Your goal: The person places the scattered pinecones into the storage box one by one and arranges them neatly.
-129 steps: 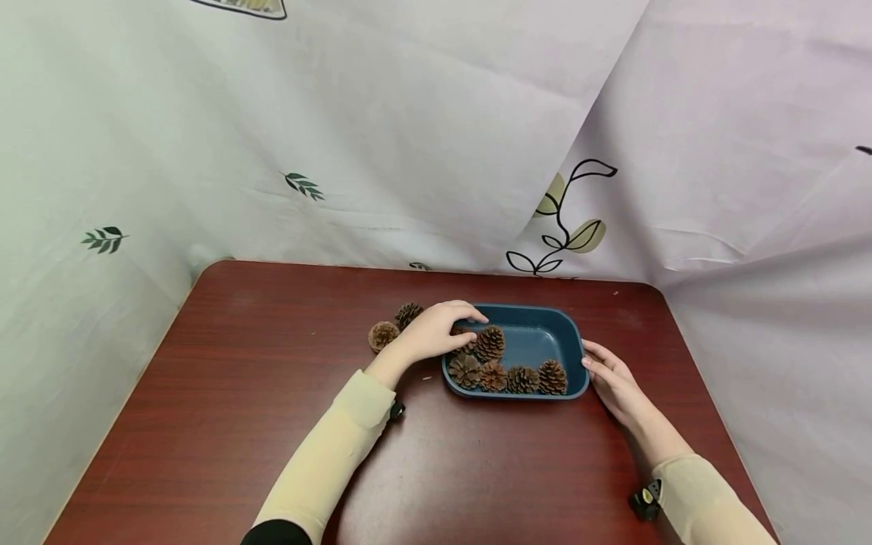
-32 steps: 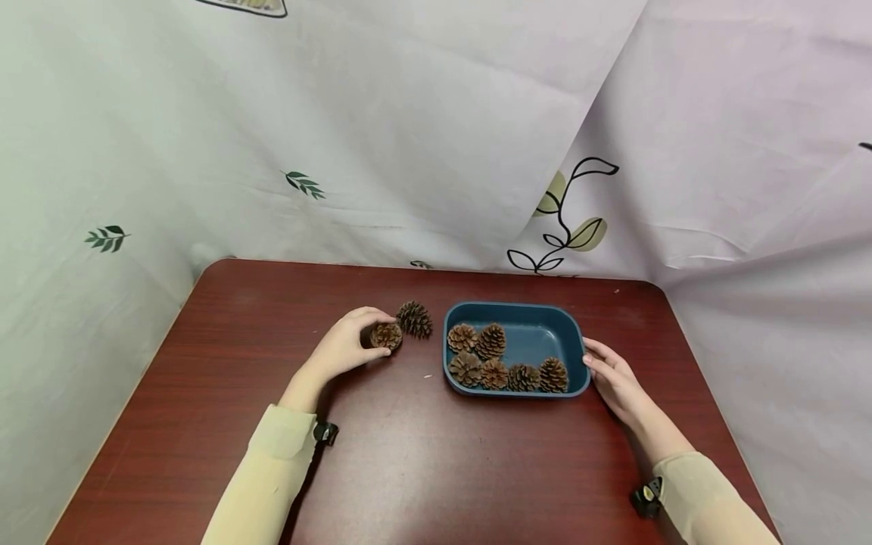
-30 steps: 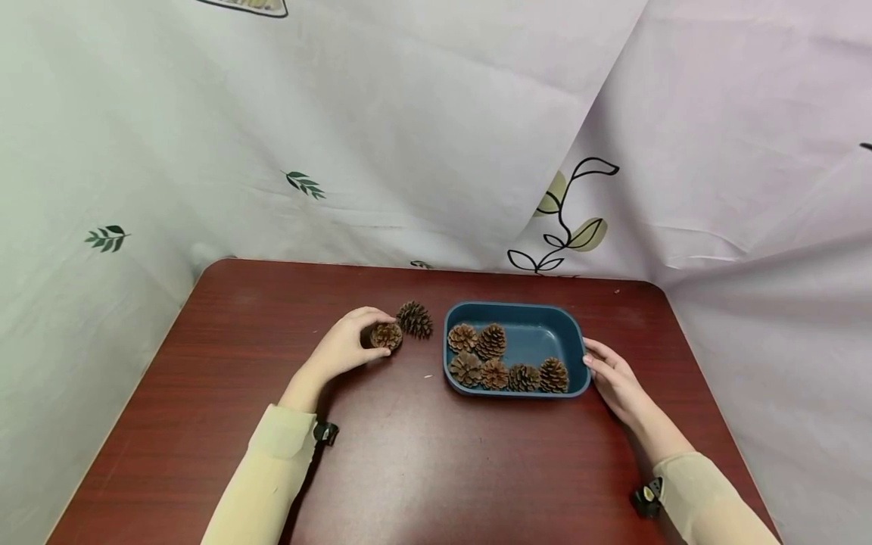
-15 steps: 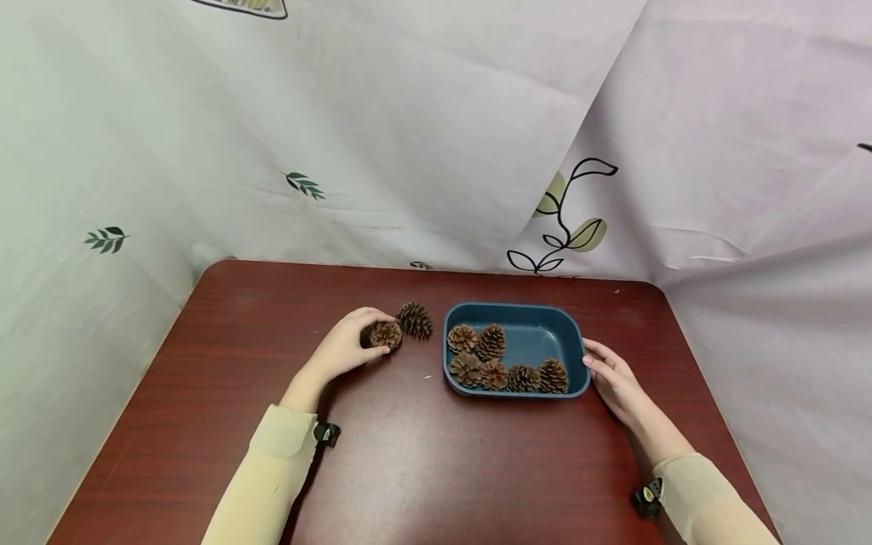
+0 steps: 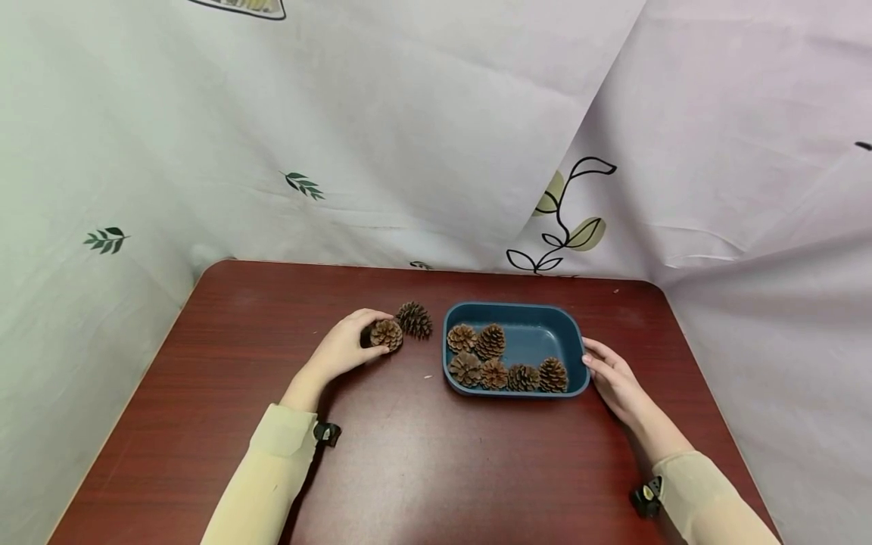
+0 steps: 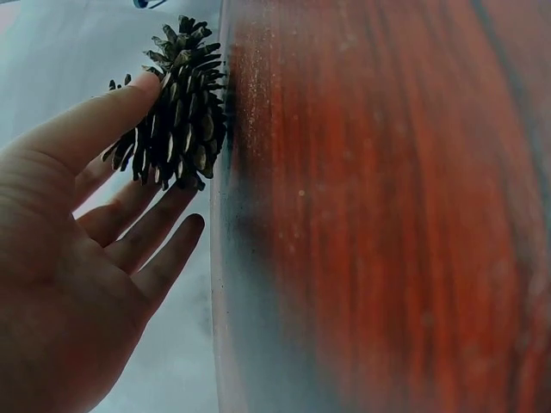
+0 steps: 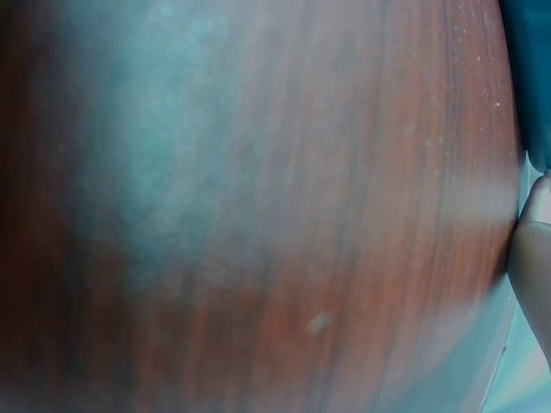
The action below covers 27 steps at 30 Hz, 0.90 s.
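My left hand (image 5: 346, 344) holds a brown pine cone (image 5: 387, 335) on the table, thumb on the near side and fingers on the far side. In the left wrist view the thumb lies against a pine cone (image 6: 176, 112), with fingertips behind it. Just right of it lies a darker pine cone (image 5: 415, 320). My right hand (image 5: 616, 382) pinches the right end of a blue rectangular tray (image 5: 538, 306), thumb at the rim; its other fingers are partly hidden. Several pine cones (image 5: 490, 342) sit in the tray, along its left end and near side.
The dark red wooden table (image 5: 436, 469) reaches back to a white patterned cloth (image 5: 409, 136) hanging behind and at both sides. A tiny pale speck (image 5: 428, 377) lies left of the tray.
Some four seconds ago my left hand was over the tray's left end; it has since moved left to the pine cone on the table. Over the last second the cone has tilted slightly. My right hand stays.
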### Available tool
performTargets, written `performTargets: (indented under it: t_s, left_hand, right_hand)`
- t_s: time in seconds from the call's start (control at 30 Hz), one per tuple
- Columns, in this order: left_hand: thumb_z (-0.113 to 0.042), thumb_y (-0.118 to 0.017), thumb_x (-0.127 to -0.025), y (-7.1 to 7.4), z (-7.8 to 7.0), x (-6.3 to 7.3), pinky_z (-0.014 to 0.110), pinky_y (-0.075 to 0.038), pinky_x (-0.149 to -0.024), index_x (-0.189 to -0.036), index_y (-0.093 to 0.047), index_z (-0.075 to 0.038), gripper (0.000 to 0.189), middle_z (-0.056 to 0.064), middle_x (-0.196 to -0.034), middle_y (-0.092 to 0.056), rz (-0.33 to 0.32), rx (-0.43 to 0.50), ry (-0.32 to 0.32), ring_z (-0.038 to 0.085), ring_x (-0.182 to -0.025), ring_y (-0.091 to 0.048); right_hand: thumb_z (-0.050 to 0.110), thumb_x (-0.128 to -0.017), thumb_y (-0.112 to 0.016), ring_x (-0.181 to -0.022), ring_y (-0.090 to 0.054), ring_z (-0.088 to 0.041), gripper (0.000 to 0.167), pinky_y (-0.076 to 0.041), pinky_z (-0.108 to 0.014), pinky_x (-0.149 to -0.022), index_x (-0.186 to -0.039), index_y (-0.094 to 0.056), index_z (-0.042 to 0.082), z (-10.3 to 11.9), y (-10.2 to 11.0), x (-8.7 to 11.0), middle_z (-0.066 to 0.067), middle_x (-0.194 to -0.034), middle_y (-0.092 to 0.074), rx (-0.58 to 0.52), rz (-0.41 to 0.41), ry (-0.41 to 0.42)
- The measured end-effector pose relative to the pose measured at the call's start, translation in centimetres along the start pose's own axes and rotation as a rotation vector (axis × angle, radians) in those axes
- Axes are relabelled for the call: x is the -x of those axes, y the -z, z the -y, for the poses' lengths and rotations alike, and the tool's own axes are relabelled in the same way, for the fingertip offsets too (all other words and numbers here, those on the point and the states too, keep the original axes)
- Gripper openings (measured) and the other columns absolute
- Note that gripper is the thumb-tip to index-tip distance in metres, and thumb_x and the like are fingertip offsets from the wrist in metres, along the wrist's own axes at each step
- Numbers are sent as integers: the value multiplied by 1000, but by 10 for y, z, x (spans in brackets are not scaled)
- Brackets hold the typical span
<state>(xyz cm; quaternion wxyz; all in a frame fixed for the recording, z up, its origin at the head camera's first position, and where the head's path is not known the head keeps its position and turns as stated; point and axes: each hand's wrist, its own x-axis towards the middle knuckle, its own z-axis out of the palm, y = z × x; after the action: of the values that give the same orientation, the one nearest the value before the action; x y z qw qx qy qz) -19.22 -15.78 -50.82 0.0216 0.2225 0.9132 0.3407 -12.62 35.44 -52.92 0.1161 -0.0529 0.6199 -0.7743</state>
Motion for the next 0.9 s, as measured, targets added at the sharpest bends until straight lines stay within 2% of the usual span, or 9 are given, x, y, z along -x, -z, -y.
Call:
performTargets:
  t_s: [0.23, 0.53, 0.9]
  left_hand:
    - [-18, -86, -91, 0, 1, 0, 56, -52, -114, -140, -67, -11, 54, 13, -139, -69, -15, 1, 1, 34, -132, -64]
    - [-28, -84, -93, 2, -3, 1, 56, -53, -113, -142, -66, -12, 54, 11, -141, -68, 0, 40, 42, 33, -134, -63]
    - [-28, -85, -93, 2, -8, 2, 54, -55, -111, -139, -68, -12, 52, 9, -138, -70, -38, 60, 11, 32, -129, -66]
  right_hand:
    - [1, -112, -43, -112, -70, 0, 39, -55, -12, -97, -134, -63, 26, 2, 0, -1, 14, -127, -73, 23, -8, -17]
    - [0, -112, -42, -111, -70, 0, 40, -55, -13, -96, -135, -64, 25, 1, 1, -1, 13, -126, -73, 9, 2, -8]
    - [0, -113, -41, -110, -71, 0, 41, -55, -13, -96, -134, -64, 26, 2, 1, 0, 14, -125, -74, 7, 8, -16]
